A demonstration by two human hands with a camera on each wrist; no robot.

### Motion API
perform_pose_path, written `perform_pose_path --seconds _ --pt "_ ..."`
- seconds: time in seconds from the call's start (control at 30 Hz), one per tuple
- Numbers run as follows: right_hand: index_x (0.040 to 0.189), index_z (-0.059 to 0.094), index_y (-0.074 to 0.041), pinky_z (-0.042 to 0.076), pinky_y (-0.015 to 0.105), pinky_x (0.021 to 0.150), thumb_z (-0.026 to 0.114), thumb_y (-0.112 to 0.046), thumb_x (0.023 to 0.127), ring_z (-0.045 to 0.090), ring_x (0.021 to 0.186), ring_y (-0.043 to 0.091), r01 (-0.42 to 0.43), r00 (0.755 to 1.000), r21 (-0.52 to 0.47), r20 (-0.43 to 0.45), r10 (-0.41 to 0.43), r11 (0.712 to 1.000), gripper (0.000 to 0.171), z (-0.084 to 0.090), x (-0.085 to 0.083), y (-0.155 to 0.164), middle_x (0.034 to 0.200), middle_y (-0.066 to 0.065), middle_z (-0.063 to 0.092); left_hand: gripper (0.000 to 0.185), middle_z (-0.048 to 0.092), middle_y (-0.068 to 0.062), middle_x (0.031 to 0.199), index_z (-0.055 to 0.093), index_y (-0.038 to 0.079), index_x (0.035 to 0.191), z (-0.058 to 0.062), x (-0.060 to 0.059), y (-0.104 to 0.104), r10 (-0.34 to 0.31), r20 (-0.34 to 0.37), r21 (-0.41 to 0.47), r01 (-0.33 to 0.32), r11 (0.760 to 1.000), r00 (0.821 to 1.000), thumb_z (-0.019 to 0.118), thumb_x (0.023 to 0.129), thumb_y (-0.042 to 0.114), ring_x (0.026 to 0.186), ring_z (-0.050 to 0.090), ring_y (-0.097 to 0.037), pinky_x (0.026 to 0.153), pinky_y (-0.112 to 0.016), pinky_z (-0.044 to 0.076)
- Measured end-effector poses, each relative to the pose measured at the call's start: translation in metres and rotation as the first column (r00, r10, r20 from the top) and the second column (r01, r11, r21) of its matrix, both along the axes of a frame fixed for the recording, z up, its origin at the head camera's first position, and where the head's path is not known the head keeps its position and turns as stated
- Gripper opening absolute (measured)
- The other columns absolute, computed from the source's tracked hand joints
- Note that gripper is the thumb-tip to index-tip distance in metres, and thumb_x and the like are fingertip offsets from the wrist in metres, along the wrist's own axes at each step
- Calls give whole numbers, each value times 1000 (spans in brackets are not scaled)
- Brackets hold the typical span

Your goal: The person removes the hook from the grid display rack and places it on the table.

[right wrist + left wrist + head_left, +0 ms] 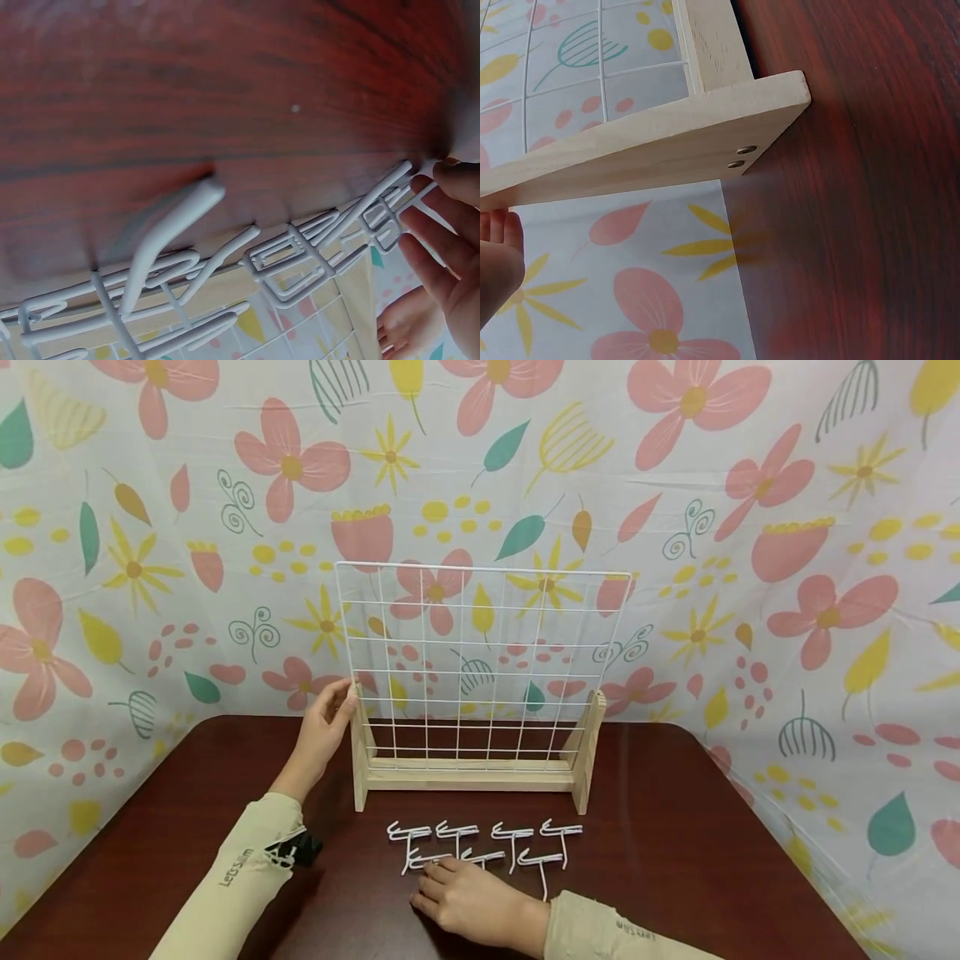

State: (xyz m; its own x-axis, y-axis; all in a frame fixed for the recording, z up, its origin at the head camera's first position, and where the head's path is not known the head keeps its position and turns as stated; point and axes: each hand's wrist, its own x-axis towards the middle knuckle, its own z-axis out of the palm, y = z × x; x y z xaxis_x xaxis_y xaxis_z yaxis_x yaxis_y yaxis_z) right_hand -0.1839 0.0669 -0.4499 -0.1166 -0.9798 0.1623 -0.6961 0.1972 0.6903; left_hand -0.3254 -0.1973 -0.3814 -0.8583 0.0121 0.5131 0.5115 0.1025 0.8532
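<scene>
Floral cloth backs a dark wooden surface [675,827]. Left hand [324,727] rests with relaxed fingers on the wire grid rack's [480,668] wooden post, apparently steadying it. Right hand [472,902] touches, fingers extended, the nearest of the white hooks [483,845] lying between it and the rack.

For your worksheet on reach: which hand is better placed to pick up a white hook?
Right. The right hand already touches the white hooks on the table; the left hand rests against the wooden stand.
</scene>
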Motion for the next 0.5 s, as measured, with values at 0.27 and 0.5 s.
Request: perform_pose_path --seconds 0.27,0.5 --pt "116 68 -28 45 25 87 50 -31 92 58 103 9 20 1000 27 -23 -20 999 30 2 3 0 107 -12 65 43 50 -23 127 43 -7 137 0 1 0 12 30 -13 -11 1000 999 49 102 16 102 51 -2 85 -12 43" --pt "119 67 -26 45 26 92 48 -30 94 58 109 11 20 1000 19 5 -20 1000 32 5 6 -1 113 -9 65 45 47 -26 132 41 -7 139 3 0 -2 -6 60 -10 7 1000 998 49 102 18 103 50 0 86 -11 43"
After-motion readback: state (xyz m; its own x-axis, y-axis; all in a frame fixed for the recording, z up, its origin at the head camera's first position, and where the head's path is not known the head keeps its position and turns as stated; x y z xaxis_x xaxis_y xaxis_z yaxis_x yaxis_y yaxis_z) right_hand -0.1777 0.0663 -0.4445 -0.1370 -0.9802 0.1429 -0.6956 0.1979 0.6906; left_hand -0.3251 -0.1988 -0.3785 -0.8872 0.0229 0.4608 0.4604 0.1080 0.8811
